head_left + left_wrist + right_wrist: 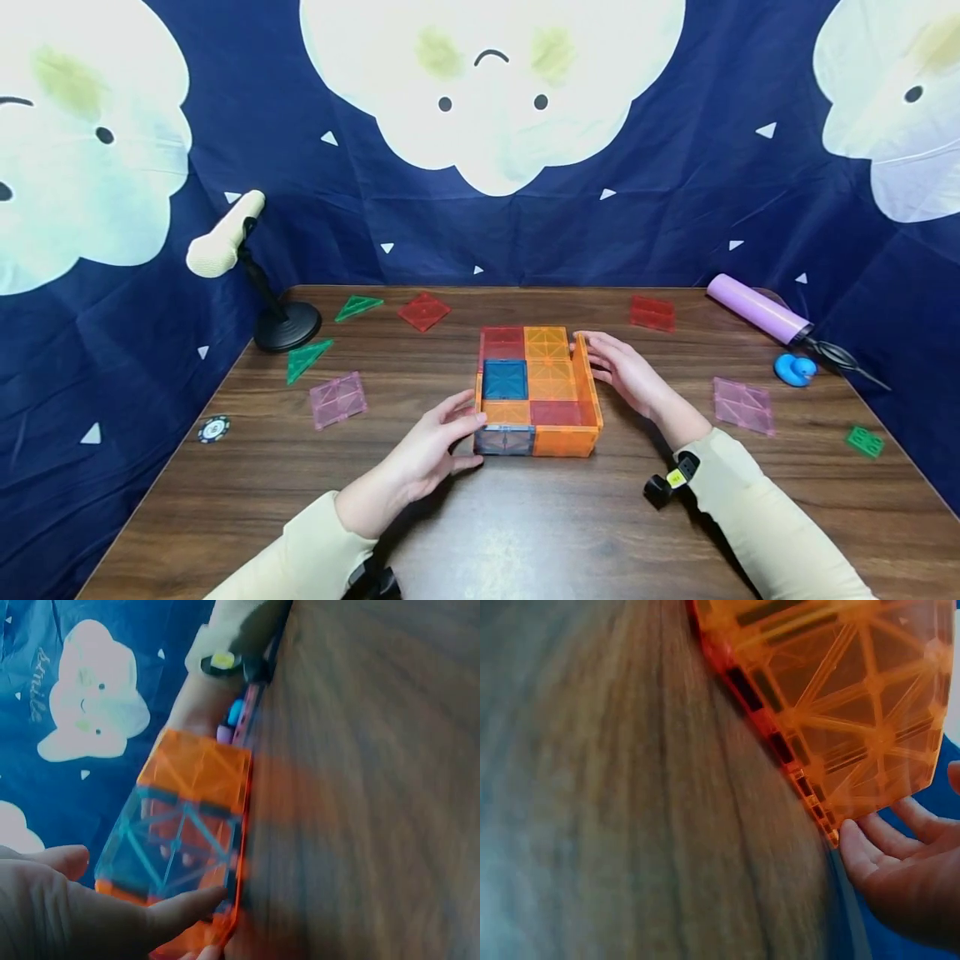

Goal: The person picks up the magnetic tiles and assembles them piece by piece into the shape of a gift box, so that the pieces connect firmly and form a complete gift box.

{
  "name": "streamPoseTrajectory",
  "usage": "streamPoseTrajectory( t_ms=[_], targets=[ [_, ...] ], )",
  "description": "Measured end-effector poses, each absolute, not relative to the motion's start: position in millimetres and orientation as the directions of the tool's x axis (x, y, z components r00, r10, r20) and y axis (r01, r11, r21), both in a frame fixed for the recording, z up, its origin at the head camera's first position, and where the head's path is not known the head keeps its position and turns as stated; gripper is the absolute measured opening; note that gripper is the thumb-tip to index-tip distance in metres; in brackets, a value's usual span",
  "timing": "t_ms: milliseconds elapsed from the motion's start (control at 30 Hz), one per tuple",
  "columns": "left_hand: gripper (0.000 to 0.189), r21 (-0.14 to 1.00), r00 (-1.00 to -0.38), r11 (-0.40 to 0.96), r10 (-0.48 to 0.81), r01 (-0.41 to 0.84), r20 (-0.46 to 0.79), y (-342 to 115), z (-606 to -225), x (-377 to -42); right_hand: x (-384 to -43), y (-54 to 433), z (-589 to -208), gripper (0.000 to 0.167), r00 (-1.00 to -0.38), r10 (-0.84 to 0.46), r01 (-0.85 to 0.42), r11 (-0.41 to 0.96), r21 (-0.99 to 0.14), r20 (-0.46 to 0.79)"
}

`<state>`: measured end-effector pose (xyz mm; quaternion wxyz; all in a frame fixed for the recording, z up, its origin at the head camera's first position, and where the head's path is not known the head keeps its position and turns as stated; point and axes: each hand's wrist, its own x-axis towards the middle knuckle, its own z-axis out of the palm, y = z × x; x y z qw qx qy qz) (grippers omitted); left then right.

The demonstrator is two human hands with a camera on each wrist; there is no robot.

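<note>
A shallow box of translucent magnetic tiles (553, 379), mostly orange with blue and red squares, sits in the middle of the table. My left hand (431, 446) holds its near left corner, the thumb low by the blue front tile (176, 844) and other fingers higher up. At the far right, my right hand (626, 375) grips the end of the orange side wall (587, 383). In the right wrist view, the thumb (857, 855) touches that wall's lower corner, and the fingers pass behind the panel, their tips partly hidden.
Pink tiles (338, 400), green triangles (307, 358) and a red square (424, 312) lie left. At right are a red tile (652, 313), another pink tile (742, 406), a blue duck (795, 370), a purple pump (757, 308) and a green brick (865, 441). A black stand (287, 326) stands far left.
</note>
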<state>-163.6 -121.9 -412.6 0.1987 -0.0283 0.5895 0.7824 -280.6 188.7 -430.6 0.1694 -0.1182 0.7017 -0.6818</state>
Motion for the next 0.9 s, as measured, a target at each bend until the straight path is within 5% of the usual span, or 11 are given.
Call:
streamPoseTrajectory(
  t_ms=[433,900],
  targets=[
    [0.06,0.924,-0.957,-0.269,0.178,-0.271,-0.228,-119.9,-417.0,-171.4,-273.6,207.6,-436.3,0.046,-0.912,-0.41,0.029,0.024,-0.999,-0.036],
    [0.05,0.949,-0.967,-0.19,0.019,-0.253,-0.254,-140.3,-416.7,-236.8,-221.0,214.2,-428.7,0.041,-0.909,-0.408,0.081,0.01,-0.997,-0.078]
  ],
)
